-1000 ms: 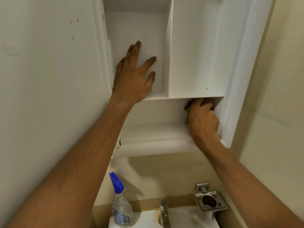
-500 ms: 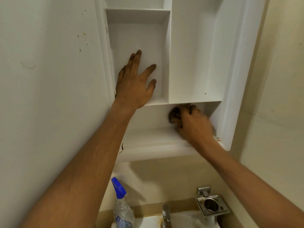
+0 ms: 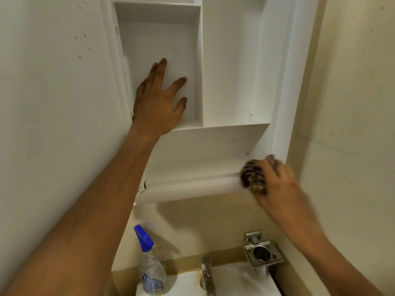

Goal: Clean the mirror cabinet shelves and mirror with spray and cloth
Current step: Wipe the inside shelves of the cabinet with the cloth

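The white cabinet (image 3: 233, 60) hangs open on the wall, with a narrow left compartment, a taller right one and a low bottom shelf (image 3: 192, 167). My left hand (image 3: 158, 101) lies flat, fingers spread, against the back of the left compartment. My right hand (image 3: 275, 178) is blurred and grips a dark patterned cloth (image 3: 253, 175) at the right end of the bottom shelf's front edge. A clear spray bottle (image 3: 150, 268) with a blue trigger stands on the sink rim below. No mirror is in view.
A white sink (image 3: 235, 280) with a chrome tap (image 3: 207, 272) sits under the cabinet. A metal cup holder (image 3: 261, 252) is fixed to the wall at the right. Cream walls close in on both sides.
My right hand with the cloth has come out of the bottom shelf and slid right and down to the front edge. The left hand stays put. The camera has tilted up a little.
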Demonstrator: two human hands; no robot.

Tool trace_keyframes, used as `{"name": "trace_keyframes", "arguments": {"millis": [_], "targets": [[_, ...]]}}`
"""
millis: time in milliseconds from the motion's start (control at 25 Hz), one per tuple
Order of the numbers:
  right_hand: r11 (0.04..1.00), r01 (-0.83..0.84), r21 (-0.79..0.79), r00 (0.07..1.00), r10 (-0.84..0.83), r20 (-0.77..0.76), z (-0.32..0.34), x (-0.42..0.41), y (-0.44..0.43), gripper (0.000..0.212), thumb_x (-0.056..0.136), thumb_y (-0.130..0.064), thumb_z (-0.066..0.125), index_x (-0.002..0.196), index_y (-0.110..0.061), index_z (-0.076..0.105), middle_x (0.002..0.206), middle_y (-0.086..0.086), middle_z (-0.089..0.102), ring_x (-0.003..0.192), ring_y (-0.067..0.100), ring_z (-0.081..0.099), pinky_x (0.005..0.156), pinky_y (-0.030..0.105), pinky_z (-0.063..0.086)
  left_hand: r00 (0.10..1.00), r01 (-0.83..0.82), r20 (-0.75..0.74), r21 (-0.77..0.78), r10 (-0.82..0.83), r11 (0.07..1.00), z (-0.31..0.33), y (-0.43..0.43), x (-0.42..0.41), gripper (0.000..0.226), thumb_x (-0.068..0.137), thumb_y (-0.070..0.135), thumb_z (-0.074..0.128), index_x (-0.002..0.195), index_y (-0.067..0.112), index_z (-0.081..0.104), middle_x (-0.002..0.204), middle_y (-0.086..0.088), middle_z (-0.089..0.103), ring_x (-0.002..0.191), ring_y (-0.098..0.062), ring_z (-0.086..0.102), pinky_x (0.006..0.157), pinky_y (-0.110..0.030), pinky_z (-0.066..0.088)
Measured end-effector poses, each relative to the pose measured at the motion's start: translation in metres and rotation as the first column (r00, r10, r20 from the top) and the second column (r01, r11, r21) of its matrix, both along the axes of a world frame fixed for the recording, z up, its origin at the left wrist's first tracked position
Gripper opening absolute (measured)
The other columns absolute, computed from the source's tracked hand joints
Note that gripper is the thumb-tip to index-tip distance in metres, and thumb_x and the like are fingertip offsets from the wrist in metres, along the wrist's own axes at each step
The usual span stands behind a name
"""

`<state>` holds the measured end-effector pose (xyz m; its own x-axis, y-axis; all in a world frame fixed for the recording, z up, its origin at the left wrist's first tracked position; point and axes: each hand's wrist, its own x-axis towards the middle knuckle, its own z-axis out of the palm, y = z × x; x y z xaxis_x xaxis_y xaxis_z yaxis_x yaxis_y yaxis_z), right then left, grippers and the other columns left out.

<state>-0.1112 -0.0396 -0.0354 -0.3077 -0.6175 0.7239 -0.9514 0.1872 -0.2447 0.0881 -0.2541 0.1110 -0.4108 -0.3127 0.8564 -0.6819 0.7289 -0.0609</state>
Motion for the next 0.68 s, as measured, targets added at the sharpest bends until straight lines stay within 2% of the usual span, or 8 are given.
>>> {"name": "trace_keyframes", "arguments": {"millis": [80, 200, 280, 400, 480, 560, 600, 680], "targets": [[0.991, 0.101, -0.093, 0.985, -0.087, 0.147, -0.007, -0.012, 0.013, 0.043, 0.071, -0.013, 0.077, 0.111, -0.014, 0.06, 0.099, 0.015, 0.059, 0.088, 0.039, 0.058, 0.067, 0.038, 0.05, 1.0, -0.01, -0.002, -0.005, 0.01, 1.0, -0.001, 0.0, 0.0, 0.051, 0.098, 0.042, 0.046, 0.147, 0.027, 0.043, 0.163, -0.014, 0.012, 0.15, -0.03, 0.011, 0.115, -0.051, 0.021], [0.985, 0.171, 0.024, 0.967, -0.172, 0.188, -0.019, 0.018, 0.007, 0.058, 0.07, -0.013, 0.076, 0.126, -0.017, 0.06, 0.114, 0.016, 0.061, 0.096, 0.04, 0.061, 0.079, 0.042, 0.053, 1.0, -0.007, 0.0, 0.016, 0.007, 1.0, 0.001, 0.0, 0.0, 0.052, 0.098, 0.043, 0.046, 0.148, 0.028, 0.041, 0.163, -0.014, 0.009, 0.151, -0.03, 0.009, 0.116, -0.051, 0.018], [0.999, 0.008, 0.036, 0.988, -0.013, 0.157, -0.011, 0.056, -0.009, 0.054, 0.073, -0.021, 0.076, 0.124, -0.018, 0.06, 0.118, 0.01, 0.062, 0.1, 0.032, 0.061, 0.085, 0.037, 0.052, 1.0, 0.0, 0.005, 0.016, 0.0, 1.0, 0.0, -0.001, 0.0, 0.053, 0.097, 0.044, 0.046, 0.148, 0.027, 0.041, 0.163, -0.015, 0.009, 0.151, -0.03, 0.008, 0.117, -0.051, 0.017], [0.971, -0.205, 0.121, 0.978, 0.198, 0.065, 0.011, 0.118, -0.039, 0.032, 0.088, -0.036, 0.058, 0.115, -0.019, 0.057, 0.106, 0.004, 0.062, 0.09, 0.025, 0.061, 0.072, 0.034, 0.051, 1.0, 0.002, 0.016, 0.016, -0.002, 1.0, 0.0, -0.001, 0.001, 0.054, 0.096, 0.044, 0.045, 0.148, 0.028, 0.041, 0.163, -0.015, 0.009, 0.151, -0.03, 0.008, 0.117, -0.051, 0.019], [0.944, -0.29, 0.156, 0.954, 0.298, -0.029, 0.012, 0.152, -0.049, 0.033, 0.088, -0.035, 0.059, 0.115, -0.016, 0.057, 0.104, 0.006, 0.063, 0.084, 0.028, 0.064, 0.066, 0.034, 0.049, 1.0, -0.01, 0.018, 0.016, 0.009, 1.0, 0.001, 0.0, 0.002, 0.054, 0.096, 0.044, 0.045, 0.148, 0.028, 0.041, 0.163, -0.015, 0.01, 0.151, -0.031, 0.009, 0.116, -0.052, 0.02], [0.925, -0.332, 0.185, 0.939, 0.342, -0.022, 0.012, 0.152, -0.044, 0.037, 0.087, -0.034, 0.061, 0.12, -0.018, 0.056, 0.112, 0.006, 0.062, 0.088, 0.03, 0.065, 0.068, 0.035, 0.05, 1.0, -0.008, 0.023, 0.018, 0.007, 1.0, 0.003, 0.0, 0.002, 0.054, 0.096, 0.044, 0.045, 0.148, 0.028, 0.041, 0.163, -0.014, 0.009, 0.151, -0.031, 0.009, 0.116, -0.052, 0.02], [0.927, -0.304, 0.218, 0.952, 0.307, 0.02, 0.013, 0.135, -0.041, 0.039, 0.086, -0.034, 0.06, 0.123, -0.021, 0.055, 0.117, 0.004, 0.06, 0.093, 0.03, 0.064, 0.072, 0.036, 0.05, 1.0, -0.003, 0.02, 0.021, 0.002, 1.0, 0.002, 0.0, 0.002, 0.054, 0.096, 0.043, 0.045, 0.148, 0.028, 0.041, 0.163, -0.014, 0.009, 0.151, -0.03, 0.009, 0.116, -0.052, 0.019], [0.963, -0.122, 0.241, 0.991, 0.105, 0.083, 0.017, 0.082, -0.031, 0.037, 0.085, -0.037, 0.059, 0.12, -0.026, 0.055, 0.118, 0.0, 0.06, 0.099, 0.03, 0.063, 0.076, 0.036, 0.048, 1.0, 0.009, 0.006, 0.019, -0.009, 1.0, 0.002, -0.001, 0.001, 0.053, 0.097, 0.042, 0.047, 0.147, 0.027, 0.042, 0.163, -0.014, 0.01, 0.15, -0.03, 0.009, 0.116, -0.052, 0.019]]}}
